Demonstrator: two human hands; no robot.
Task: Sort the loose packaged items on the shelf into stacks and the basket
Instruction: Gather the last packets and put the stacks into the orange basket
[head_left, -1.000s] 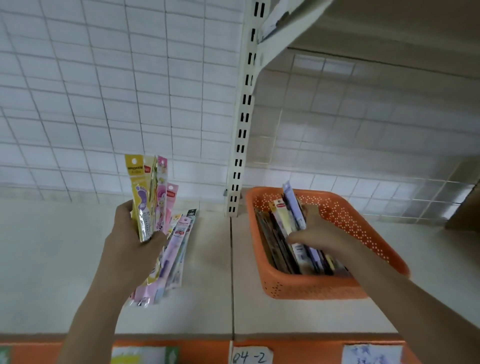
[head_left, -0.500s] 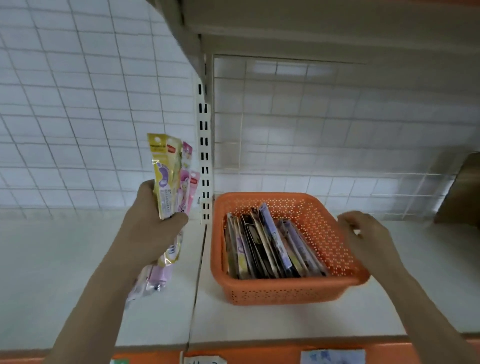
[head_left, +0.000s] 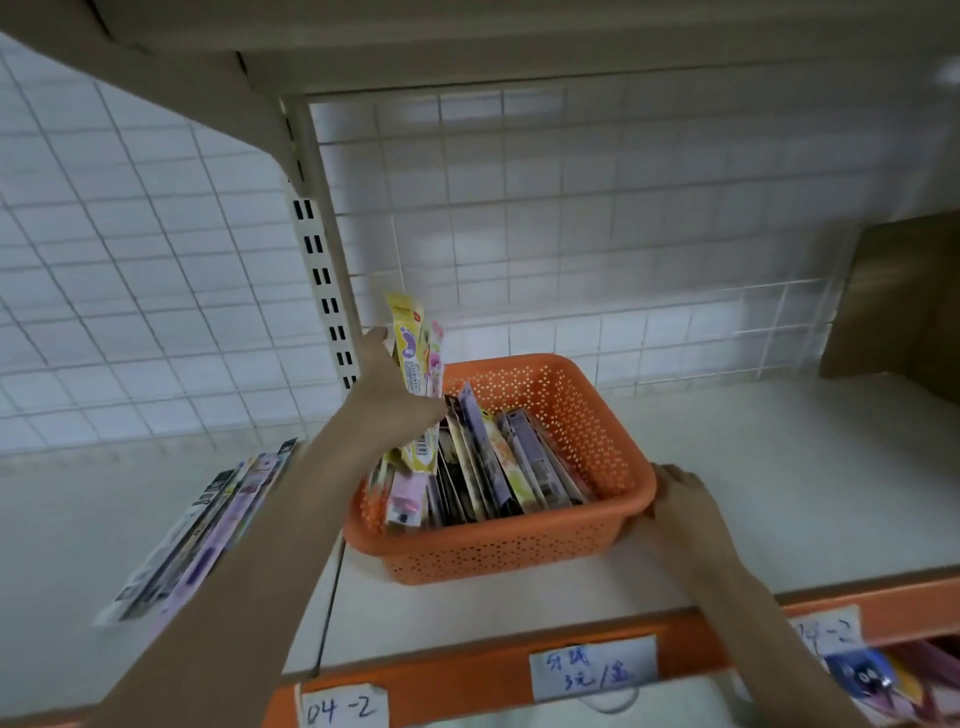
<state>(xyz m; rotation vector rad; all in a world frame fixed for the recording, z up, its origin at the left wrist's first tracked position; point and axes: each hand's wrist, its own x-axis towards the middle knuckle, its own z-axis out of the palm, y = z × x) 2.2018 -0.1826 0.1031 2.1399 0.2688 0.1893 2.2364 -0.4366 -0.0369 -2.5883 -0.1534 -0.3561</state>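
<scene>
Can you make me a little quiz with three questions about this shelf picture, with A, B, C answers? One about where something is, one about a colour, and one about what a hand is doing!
1. Where is the loose pile of long flat packets?
A. On the white shelf, left of the basket
B. Inside the basket
C. On the shelf above

2. What colour is the perforated plastic basket?
A. Blue
B. Orange
C. Green

3. What is the left hand doing?
A. Resting flat on the shelf
B. Hanging with nothing in it
C. Gripping a bunch of packets with a yellow one in front

Answers:
1 A, the pile lies on the shelf beside the left forearm.
2 B, its walls and rim are orange.
3 C, the fingers wrap the bunch over the basket's left end, while the right hand holds the basket's right rim.
</scene>
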